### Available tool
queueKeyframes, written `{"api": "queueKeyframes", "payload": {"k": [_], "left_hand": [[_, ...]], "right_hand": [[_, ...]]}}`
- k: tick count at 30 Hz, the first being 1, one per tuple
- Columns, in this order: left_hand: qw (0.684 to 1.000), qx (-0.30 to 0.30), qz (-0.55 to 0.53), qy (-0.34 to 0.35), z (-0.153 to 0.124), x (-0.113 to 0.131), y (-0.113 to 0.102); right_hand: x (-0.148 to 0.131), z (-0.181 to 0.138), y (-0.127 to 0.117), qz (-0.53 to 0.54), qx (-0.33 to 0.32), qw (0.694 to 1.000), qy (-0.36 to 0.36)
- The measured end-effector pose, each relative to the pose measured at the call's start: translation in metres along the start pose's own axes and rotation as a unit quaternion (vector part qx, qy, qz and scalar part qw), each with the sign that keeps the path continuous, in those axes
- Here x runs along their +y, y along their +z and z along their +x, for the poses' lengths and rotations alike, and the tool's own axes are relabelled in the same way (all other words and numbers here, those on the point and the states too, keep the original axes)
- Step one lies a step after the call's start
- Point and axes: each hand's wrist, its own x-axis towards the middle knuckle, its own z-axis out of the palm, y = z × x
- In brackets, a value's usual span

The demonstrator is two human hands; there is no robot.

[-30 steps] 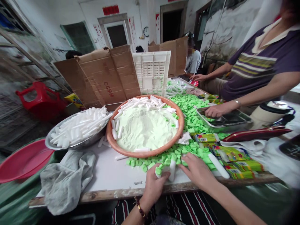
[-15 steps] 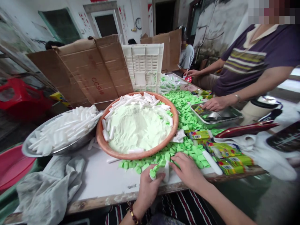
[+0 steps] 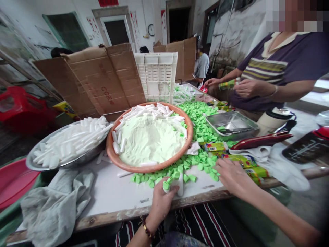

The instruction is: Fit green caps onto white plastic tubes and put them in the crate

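Note:
My left hand is closed round white tubes, one topped with a green cap, near the table's front edge. My right hand lies over the printed yellow-green packets at the right, fingers spread and partly blurred. Loose green caps are heaped between the hands and the orange bowl of pale green powder. White tubes ring the powder.
A steel bowl of white tubes stands left, with a grey cloth and a red basin. Cardboard sheets and a white crate stand behind. A person in a striped shirt holds a packet above a steel tray.
My right hand slid right from the green caps to the printed packets. The person's hand left the steel tray and now holds a packet at chest height. The view shifted slightly.

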Motion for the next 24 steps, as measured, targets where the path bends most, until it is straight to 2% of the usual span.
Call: {"api": "queueKeyframes", "payload": {"k": [3, 5, 7, 9, 11, 13, 17, 19, 21, 22, 24], "left_hand": [[1.000, 0.006, -0.002, 0.006, -0.001, 0.000, 0.001], [1.000, 0.010, -0.006, 0.009, -0.002, 0.000, 0.000], [1.000, 0.008, -0.009, 0.011, -0.003, 0.000, 0.000], [1.000, 0.004, -0.010, 0.015, -0.004, 0.001, 0.000], [1.000, -0.001, -0.010, 0.014, -0.003, 0.002, 0.000], [1.000, -0.002, -0.016, 0.008, -0.002, 0.004, 0.000], [0.999, -0.004, -0.032, 0.006, -0.002, 0.008, -0.001], [0.999, -0.001, -0.037, 0.008, -0.002, 0.009, -0.001], [0.999, 0.005, -0.044, 0.004, -0.003, 0.009, -0.001], [0.999, 0.006, -0.048, 0.002, -0.004, 0.009, -0.001], [0.999, 0.007, -0.054, -0.001, -0.004, 0.008, -0.001]], "right_hand": [[0.003, 0.007, 0.006, -0.043, 0.000, 0.999, -0.017], [0.002, 0.012, 0.011, -0.029, 0.016, 0.999, -0.007], [0.001, 0.012, 0.012, 0.061, 0.048, 0.996, 0.038], [-0.002, 0.010, 0.006, 0.215, 0.072, 0.965, 0.130], [-0.011, 0.007, -0.005, 0.375, 0.056, 0.897, 0.228], [-0.024, 0.005, -0.017, 0.511, 0.032, 0.807, 0.295], [-0.047, 0.010, -0.023, 0.721, 0.035, 0.589, 0.362], [-0.052, 0.014, -0.017, 0.781, 0.021, 0.496, 0.378], [-0.054, 0.017, -0.010, 0.807, 0.005, 0.440, 0.395], [-0.055, 0.018, -0.008, 0.811, 0.000, 0.424, 0.402], [-0.057, 0.019, -0.004, 0.814, -0.004, 0.417, 0.404]]}}
